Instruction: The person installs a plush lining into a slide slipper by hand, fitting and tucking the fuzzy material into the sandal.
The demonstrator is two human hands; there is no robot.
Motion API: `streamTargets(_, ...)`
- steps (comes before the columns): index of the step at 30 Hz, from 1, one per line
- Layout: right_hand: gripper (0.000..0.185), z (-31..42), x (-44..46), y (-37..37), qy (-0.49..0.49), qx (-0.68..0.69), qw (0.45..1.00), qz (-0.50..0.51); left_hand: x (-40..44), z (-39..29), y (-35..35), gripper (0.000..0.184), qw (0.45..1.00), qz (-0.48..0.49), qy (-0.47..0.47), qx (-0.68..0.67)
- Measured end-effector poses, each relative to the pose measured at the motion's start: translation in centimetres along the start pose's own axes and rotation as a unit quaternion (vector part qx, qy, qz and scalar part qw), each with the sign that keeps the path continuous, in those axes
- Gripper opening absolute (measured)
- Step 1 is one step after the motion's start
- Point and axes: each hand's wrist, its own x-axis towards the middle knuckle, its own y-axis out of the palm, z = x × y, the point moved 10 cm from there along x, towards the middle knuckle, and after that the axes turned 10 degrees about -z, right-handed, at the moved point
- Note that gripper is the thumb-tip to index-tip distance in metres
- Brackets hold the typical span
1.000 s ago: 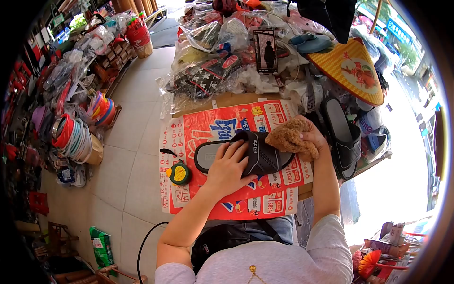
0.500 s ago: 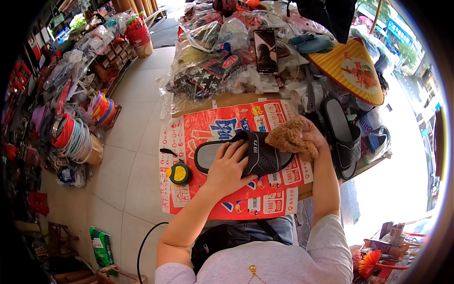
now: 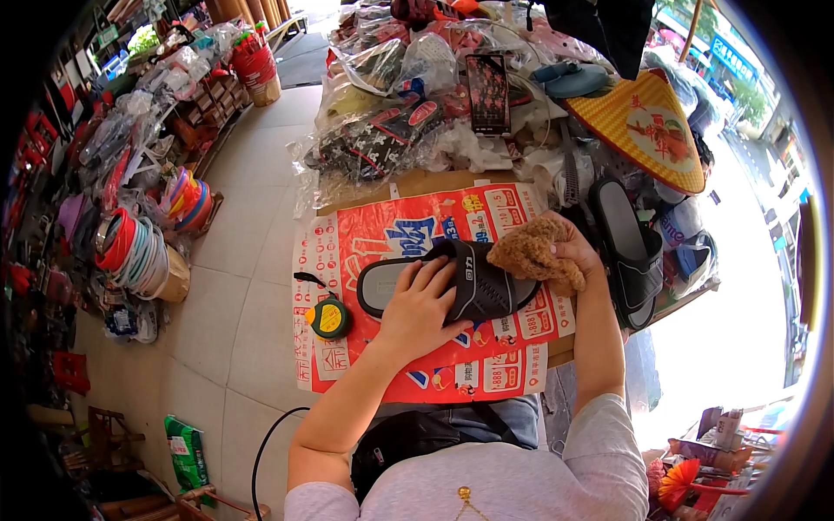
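Two hands (image 3: pixel 419 313) (image 3: pixel 580 250): one on one slipper (image 3: pixel 488 288), one around one brown cloth (image 3: pixel 532 248).

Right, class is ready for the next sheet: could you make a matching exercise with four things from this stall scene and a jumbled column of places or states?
Things
1. brown cloth
2. slipper on the red sheet
3. tape measure
4. phone

Places or states
A. green and yellow, lying near the slipper's heel end
B. gripped in the right hand
C. upright among the piled goods, with a picture on its screen
D. with the left hand resting on it

Right pairs: 1-B, 2-D, 3-A, 4-C
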Motion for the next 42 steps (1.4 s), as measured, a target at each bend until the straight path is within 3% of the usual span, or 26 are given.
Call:
streamTargets(7,0.054,-0.2,0.0,-0.3,0.001,0.007,1.000,-0.002,0.0,0.0,-0.1,0.065,1.000,-0.002,0.002,0.004)
streamTargets(10,0.054,0.9,-0.1,0.5,-0.049,-0.016,0.999,0.018,0.1,0.1,-0.3,0.062,1.000,-0.012,-0.002,-0.008)
streamTargets(14,0.052,4.2,-2.3,3.6,-0.183,0.025,0.981,-0.058,0.0,0.8,-0.9,0.062,0.995,-0.039,-0.048,-0.074)
streamTargets(16,0.051,4.5,-3.5,6.7,-0.239,0.028,0.967,-0.079,-1.7,4.2,-0.3,0.081,0.917,-0.108,-0.209,-0.321)
streamTargets(17,0.052,4.4,-4.3,8.2,-0.285,-0.086,0.947,-0.119,-1.7,4.0,-1.1,0.104,0.897,-0.184,-0.126,-0.382)
streamTargets(18,0.052,4.6,-5.0,9.7,-0.327,-0.198,0.910,-0.160,-1.2,3.3,-1.4,0.104,0.901,-0.179,-0.121,-0.377)
streamTargets(20,0.058,4.6,-6.3,16.9,-0.446,-0.421,0.788,-0.053,-0.4,2.9,-3.6,0.114,0.738,-0.283,-0.138,-0.597)
streamTargets(22,0.063,3.1,-6.5,21.2,-0.424,-0.530,0.731,0.076,-0.3,3.0,-3.9,0.110,0.724,-0.270,-0.142,-0.619)
streamTargets(24,0.065,3.5,-6.4,21.0,-0.417,-0.550,0.718,0.088,-0.8,5.1,-2.4,0.102,0.730,-0.230,-0.256,-0.590)
streamTargets(26,0.061,4.7,-4.0,17.9,-0.345,-0.452,0.813,0.122,-0.6,5.5,-3.4,0.092,0.720,-0.235,-0.266,-0.596)
streamTargets(27,0.054,6.2,-2.7,15.9,-0.384,-0.454,0.803,0.036,-0.8,6.3,-5.0,0.090,0.697,-0.292,-0.267,-0.598)
streamTargets(28,0.054,5.9,-2.0,14.9,-0.389,-0.451,0.803,0.036,-1.2,7.3,-6.4,0.088,0.671,-0.347,-0.267,-0.598)
streamTargets(31,0.046,4.6,0.9,10.2,-0.346,-0.448,0.824,-0.027,-1.2,9.2,-9.7,0.084,0.693,-0.370,-0.245,-0.569)
streamTargets(33,0.041,0.0,2.3,9.4,-0.199,-0.517,0.831,0.058,-0.7,9.3,-10.4,0.081,0.706,-0.353,-0.253,-0.560)
streamTargets(35,0.042,-0.4,1.8,9.4,-0.180,-0.466,0.865,0.041,0.3,8.4,-9.1,0.070,0.852,-0.227,-0.267,-0.389)
streamTargets(36,0.043,-0.1,1.7,9.3,-0.170,-0.418,0.892,0.022,0.3,8.2,-7.9,0.070,0.853,-0.224,-0.269,-0.388)
streamTargets(37,0.043,-0.2,1.6,9.1,-0.168,-0.415,0.894,0.021,1.1,6.1,-5.4,0.064,0.926,-0.139,-0.201,-0.290)
streamTargets(38,0.046,0.2,1.4,9.6,-0.215,-0.472,0.854,0.030,1.3,4.1,-3.1,0.059,0.973,-0.052,-0.126,-0.185)
streamTargets(39,0.049,0.5,1.1,10.1,-0.261,-0.526,0.809,0.040,1.1,3.8,-3.0,0.059,0.973,-0.050,-0.128,-0.185)
streamTargets(42,0.052,0.6,0.7,10.6,-0.275,-0.558,0.781,0.056,0.6,2.8,-4.5,0.057,0.985,-0.072,-0.118,-0.105)
